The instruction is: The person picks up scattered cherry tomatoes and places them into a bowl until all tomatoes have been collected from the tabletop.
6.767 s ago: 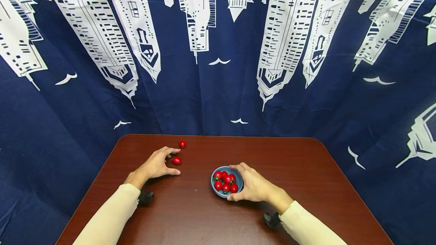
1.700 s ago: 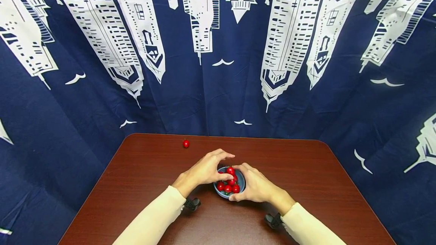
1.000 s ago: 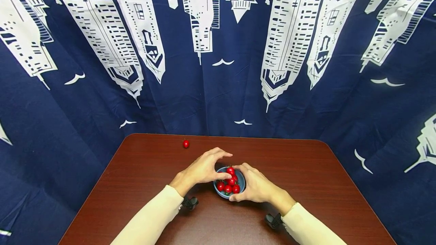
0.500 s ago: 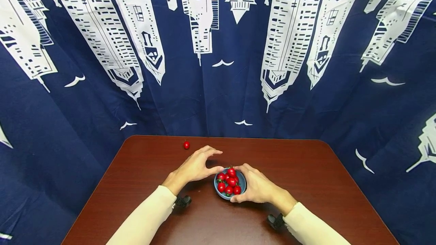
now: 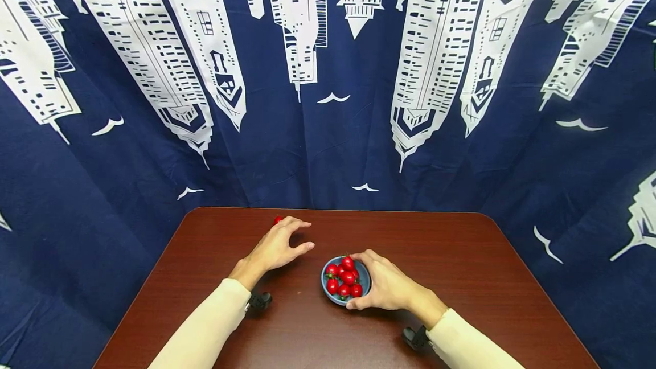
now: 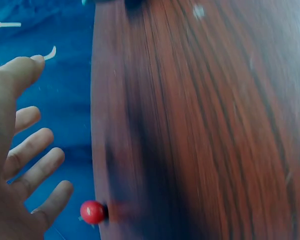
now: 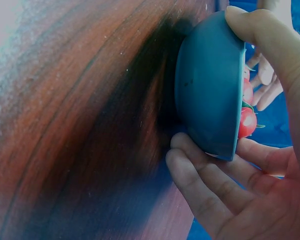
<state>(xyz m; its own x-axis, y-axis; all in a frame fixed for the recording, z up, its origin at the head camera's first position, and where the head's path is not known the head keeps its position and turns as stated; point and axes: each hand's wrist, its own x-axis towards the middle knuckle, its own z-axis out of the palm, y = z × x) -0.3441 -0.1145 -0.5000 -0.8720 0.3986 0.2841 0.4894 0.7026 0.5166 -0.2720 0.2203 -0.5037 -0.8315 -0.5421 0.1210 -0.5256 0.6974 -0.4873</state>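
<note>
A small blue bowl holding several cherry tomatoes stands on the table. My right hand holds this bowl from its right side. In the right wrist view, the thumb sits at one end of the bowl's rim and the fingers curl against the opposite side. A single cherry tomato lies near the table's far edge, partly hidden behind my left hand. That hand is above the table with thumb and fingers spread, holding nothing. The left wrist view shows the lone tomato near the fingertips, apparently apart from them.
The brown wooden table has rounded far corners. Behind it hangs a dark blue cloth printed with white buildings and birds. A black wrist strap piece hangs under the left wrist, and another under the right.
One of two loose tomatoes at the left has gone, and the bowl holds more. My left hand has moved from over the bowl leftward to the remaining tomato. My right hand stays on the bowl.
</note>
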